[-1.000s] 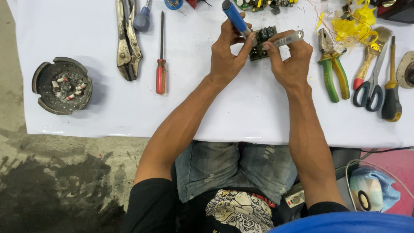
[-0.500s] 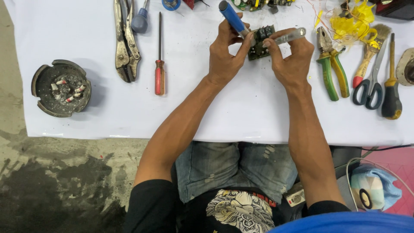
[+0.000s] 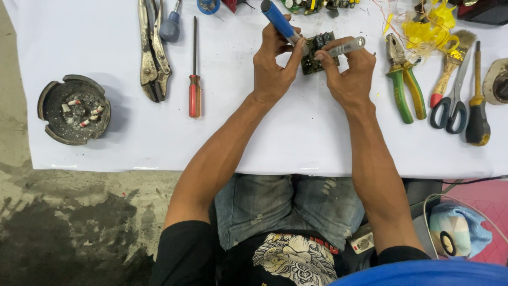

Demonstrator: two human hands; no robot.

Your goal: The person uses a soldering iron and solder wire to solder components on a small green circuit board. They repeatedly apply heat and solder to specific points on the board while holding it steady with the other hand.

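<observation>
My left hand (image 3: 273, 68) grips a blue-handled soldering iron (image 3: 279, 20) like a pen, its tip angled down onto a small green circuit board (image 3: 317, 53). My right hand (image 3: 348, 77) holds a slim clear-handled tool (image 3: 345, 48) against the same board, which lies tilted on the white table sheet (image 3: 296, 137) between my two hands. My fingers hide the board's lower edges and both tool tips.
Left of my hands lie a red-handled screwdriver (image 3: 194, 79), locking pliers (image 3: 152, 50) and a dark ashtray (image 3: 73, 109). To the right are green-handled pliers (image 3: 404, 82), scissors (image 3: 451, 98), a paintbrush (image 3: 450, 66), a yellow screwdriver (image 3: 477, 103) and yellow wires (image 3: 426, 26).
The hands and board sit slightly higher and further left in view. The soldering iron has tipped a little more upright over the board.
</observation>
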